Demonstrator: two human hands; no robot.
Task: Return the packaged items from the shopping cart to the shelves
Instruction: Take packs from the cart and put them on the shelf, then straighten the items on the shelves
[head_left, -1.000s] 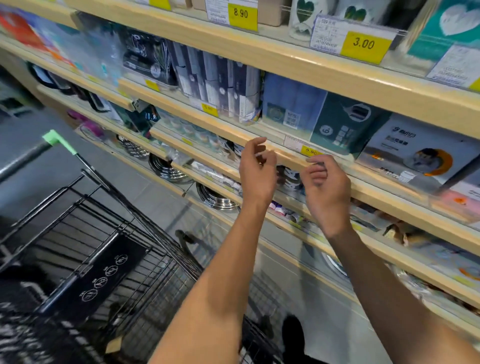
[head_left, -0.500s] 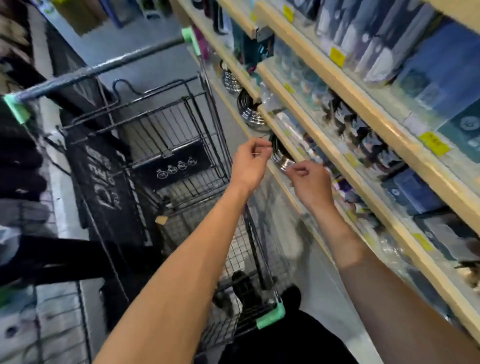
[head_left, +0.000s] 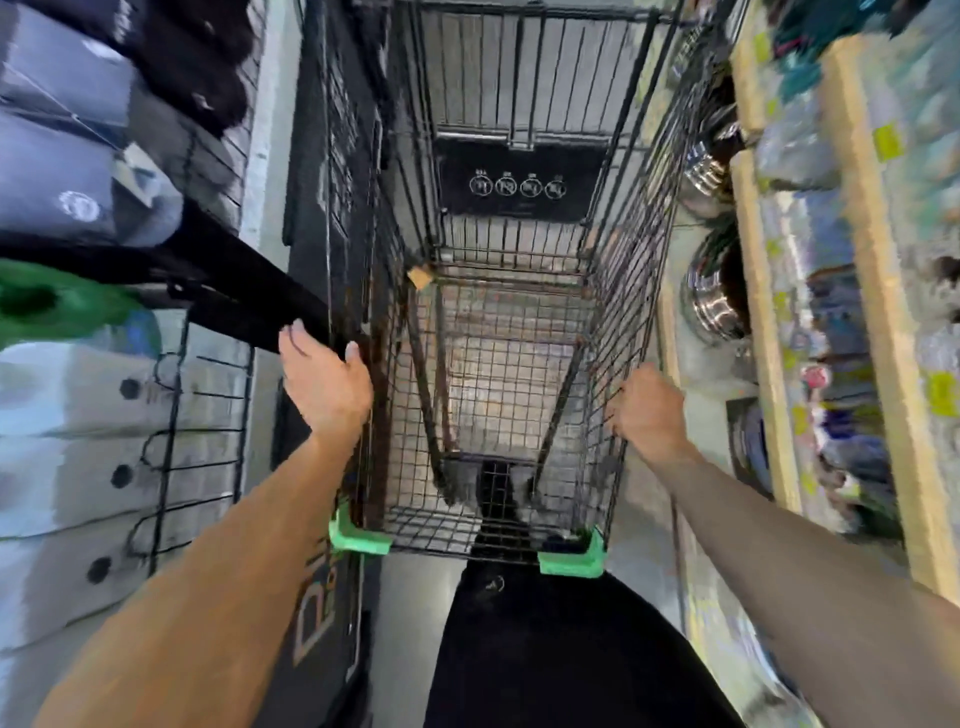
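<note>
I look straight down into the black wire shopping cart (head_left: 498, 322) with green corner caps. Only a small tan tag hangs inside; the wire floor shows through and no package is visible in it. My left hand (head_left: 324, 387) grips the cart's left rim, thumb over the inner side. My right hand (head_left: 649, 413) holds the right rim with fingers curled over the wire. Blurred packaged items (head_left: 852, 332) fill the wooden shelves (head_left: 883, 312) to the right.
Stacked steel bowls (head_left: 714, 306) sit on the low shelf right beside the cart. On the left stands a display of grey and white packs (head_left: 62, 171) behind a black wire rack (head_left: 171, 415). My dark trousers show below the cart's near end.
Both hands left the shelf edge and came down onto the cart's two side rims. My view swung from the shelves to straight down into the cart.
</note>
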